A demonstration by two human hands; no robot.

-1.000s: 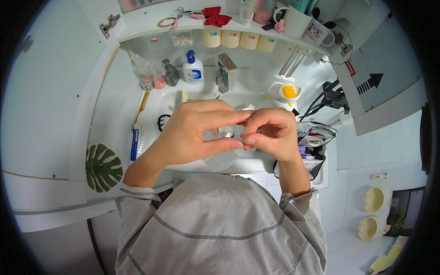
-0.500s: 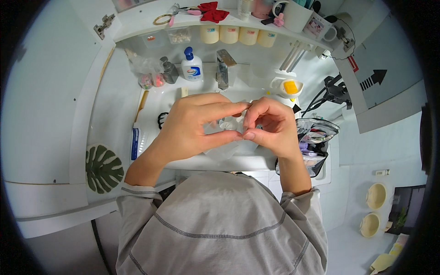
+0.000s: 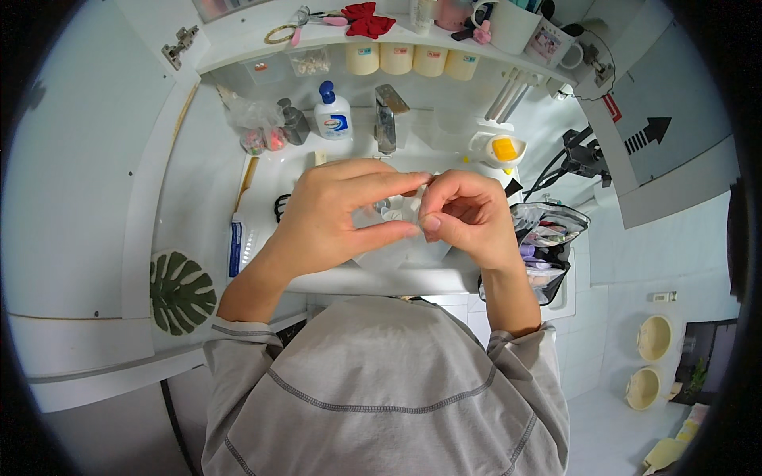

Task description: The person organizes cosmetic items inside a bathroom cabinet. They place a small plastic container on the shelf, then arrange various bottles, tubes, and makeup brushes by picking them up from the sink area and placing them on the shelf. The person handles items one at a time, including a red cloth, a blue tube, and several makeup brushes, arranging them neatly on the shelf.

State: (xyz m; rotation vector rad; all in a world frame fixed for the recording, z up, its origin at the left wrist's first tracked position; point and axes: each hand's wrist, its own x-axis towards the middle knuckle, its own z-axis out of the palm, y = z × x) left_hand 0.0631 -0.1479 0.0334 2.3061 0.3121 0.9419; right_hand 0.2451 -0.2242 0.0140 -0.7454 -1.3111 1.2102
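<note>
Over the washbasin (image 3: pixel 278 170), my two hands meet fingertip to fingertip around a thin, see-through thing (image 3: pixel 405 250) that looks like soft plastic; its exact kind is unclear. My left hand (image 3: pixel 337 202) curves in a wide C, index finger at its upper edge and thumb at its lower edge. In my right hand (image 3: pixel 472 210) the thumb and index finger are pinched together at its right side, the other fingers curled. Small pale shapes show through between the hands, too indistinct to name. The basin's middle is partly hidden by my hands.
A tap (image 3: pixel 386 119) stands behind my hands, with a white pump bottle (image 3: pixel 332 115) to its left. A toothpaste tube (image 3: pixel 236 247) lies on the left rim. At right are an open clear pouch (image 3: pixel 548 246) and a white cup-shaped holder with a yellow piece (image 3: pixel 503 149).
My right thumb has bent and drawn back toward the right index finger, away from the left thumb tip. The left hand has hardly moved.
</note>
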